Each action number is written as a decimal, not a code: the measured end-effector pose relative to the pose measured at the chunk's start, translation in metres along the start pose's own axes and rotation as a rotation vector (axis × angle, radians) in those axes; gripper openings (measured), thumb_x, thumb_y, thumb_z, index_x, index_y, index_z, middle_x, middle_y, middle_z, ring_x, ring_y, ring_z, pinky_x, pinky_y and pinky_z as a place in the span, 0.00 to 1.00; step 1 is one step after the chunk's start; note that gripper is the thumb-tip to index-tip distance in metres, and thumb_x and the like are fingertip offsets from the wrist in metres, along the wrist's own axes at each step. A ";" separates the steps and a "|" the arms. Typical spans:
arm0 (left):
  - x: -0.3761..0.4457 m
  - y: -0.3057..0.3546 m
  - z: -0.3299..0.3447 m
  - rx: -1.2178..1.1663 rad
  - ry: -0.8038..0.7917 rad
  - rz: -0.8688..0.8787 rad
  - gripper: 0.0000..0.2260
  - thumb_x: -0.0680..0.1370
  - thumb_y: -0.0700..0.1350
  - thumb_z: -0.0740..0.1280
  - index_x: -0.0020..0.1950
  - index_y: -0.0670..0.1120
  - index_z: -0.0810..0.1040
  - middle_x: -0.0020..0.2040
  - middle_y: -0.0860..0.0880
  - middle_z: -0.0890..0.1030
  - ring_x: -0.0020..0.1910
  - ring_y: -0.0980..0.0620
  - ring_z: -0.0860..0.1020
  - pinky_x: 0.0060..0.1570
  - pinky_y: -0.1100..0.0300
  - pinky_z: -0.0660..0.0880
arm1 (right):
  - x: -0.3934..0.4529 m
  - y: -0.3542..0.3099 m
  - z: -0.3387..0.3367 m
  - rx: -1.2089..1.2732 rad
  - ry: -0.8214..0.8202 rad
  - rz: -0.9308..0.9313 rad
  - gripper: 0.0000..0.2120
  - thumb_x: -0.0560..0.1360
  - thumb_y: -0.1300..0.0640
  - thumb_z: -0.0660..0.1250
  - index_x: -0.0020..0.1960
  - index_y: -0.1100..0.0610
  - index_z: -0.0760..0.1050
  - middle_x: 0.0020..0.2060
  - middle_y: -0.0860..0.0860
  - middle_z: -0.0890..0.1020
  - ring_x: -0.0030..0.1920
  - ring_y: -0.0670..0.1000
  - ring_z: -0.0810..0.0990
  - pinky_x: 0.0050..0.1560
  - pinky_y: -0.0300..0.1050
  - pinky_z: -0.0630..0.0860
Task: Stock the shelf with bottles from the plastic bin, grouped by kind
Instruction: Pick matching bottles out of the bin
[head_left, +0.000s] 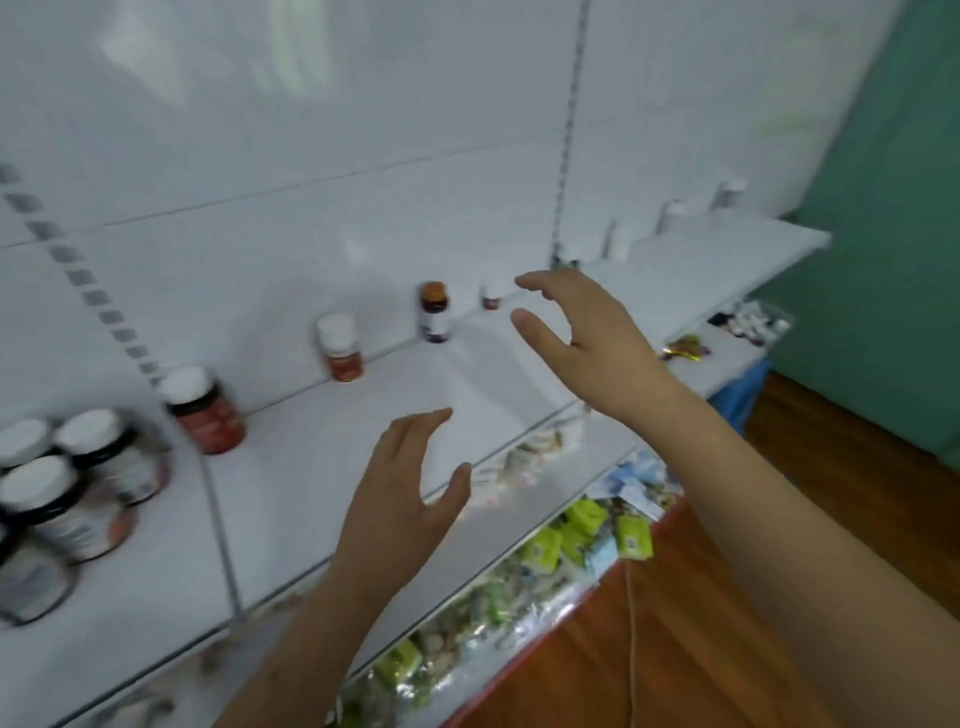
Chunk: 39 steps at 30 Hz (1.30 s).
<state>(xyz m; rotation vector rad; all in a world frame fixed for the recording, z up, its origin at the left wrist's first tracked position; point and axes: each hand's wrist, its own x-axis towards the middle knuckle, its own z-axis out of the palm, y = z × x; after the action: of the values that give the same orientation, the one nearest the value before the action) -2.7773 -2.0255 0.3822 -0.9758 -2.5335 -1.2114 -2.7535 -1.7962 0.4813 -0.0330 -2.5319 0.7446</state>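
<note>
Both of my hands hover empty over the white shelf (322, 467), fingers spread and relaxed. My left hand (405, 493) is above the shelf's front edge. My right hand (582, 338) reaches further back, close to a tiny white-capped bottle (491, 297) by the back panel. Along the back stand a brown bottle with an orange cap (434, 312), a small white-capped bottle with a red label (341, 354) and a bigger red one (205, 410). Several dark white-capped jars (78, 483) cluster at the left. The plastic bin is out of view.
White bottles (672, 215) stand on the shelf section to the right. Lower shelves hold small white boxes (524, 462) and green and blue packets (587, 530). Small items lie on a ledge at right (748, 325). Wooden floor (675, 623) lies below, a green wall (893, 260) at right.
</note>
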 end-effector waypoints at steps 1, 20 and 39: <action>0.005 0.013 0.021 -0.012 -0.033 0.016 0.24 0.76 0.60 0.61 0.72 0.57 0.68 0.65 0.60 0.70 0.64 0.63 0.69 0.62 0.72 0.64 | -0.012 0.021 -0.016 -0.020 0.005 0.037 0.22 0.81 0.40 0.57 0.71 0.49 0.69 0.67 0.44 0.72 0.67 0.45 0.69 0.59 0.38 0.67; 0.160 0.139 0.339 -0.127 -0.623 0.460 0.29 0.78 0.60 0.63 0.77 0.56 0.60 0.72 0.58 0.65 0.71 0.59 0.63 0.67 0.63 0.62 | -0.137 0.295 -0.215 -0.549 0.102 0.668 0.30 0.81 0.38 0.55 0.78 0.52 0.59 0.75 0.50 0.65 0.74 0.53 0.63 0.73 0.53 0.63; 0.368 0.238 0.584 0.012 -0.757 0.520 0.34 0.78 0.65 0.60 0.78 0.47 0.61 0.73 0.49 0.68 0.71 0.50 0.64 0.68 0.55 0.66 | -0.065 0.558 -0.337 -0.443 0.166 0.974 0.33 0.80 0.35 0.54 0.79 0.50 0.55 0.77 0.51 0.62 0.76 0.53 0.60 0.73 0.52 0.60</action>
<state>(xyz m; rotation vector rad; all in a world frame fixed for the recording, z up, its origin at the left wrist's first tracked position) -2.8409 -1.3024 0.3003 -2.2465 -2.4458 -0.7505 -2.6022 -1.1632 0.4103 -1.4736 -2.3718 0.4360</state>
